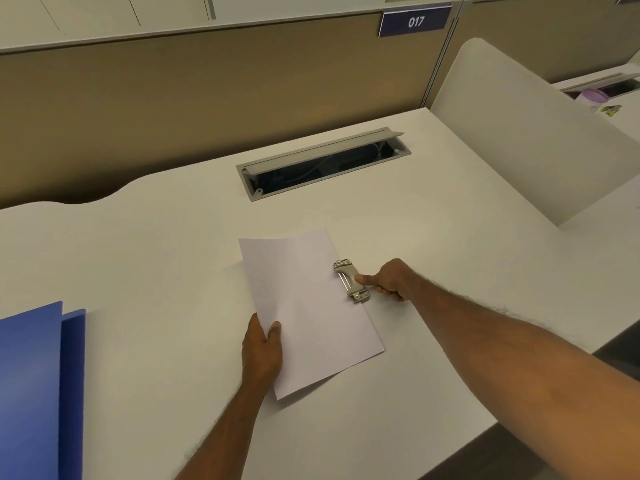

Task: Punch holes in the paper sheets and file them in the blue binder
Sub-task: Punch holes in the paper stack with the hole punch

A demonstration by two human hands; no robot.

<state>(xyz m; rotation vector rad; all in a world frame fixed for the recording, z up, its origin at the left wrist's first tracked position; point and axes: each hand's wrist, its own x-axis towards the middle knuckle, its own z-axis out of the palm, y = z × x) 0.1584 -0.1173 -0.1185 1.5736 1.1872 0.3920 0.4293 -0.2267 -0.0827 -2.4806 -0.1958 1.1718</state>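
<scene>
White paper sheets lie in the middle of the white desk, turned at an angle. A small grey metal hole punch sits over the paper's right edge. My right hand grips the punch from the right, thumb pressing on its lever. My left hand holds the paper's near left edge, thumb on top. The blue binder lies open at the desk's near left corner, partly cut off by the frame.
An open cable tray is recessed in the desk behind the paper. A tan partition with a blue "017" sign bounds the back. A white divider panel stands on the right. The desk edge falls off at the near right.
</scene>
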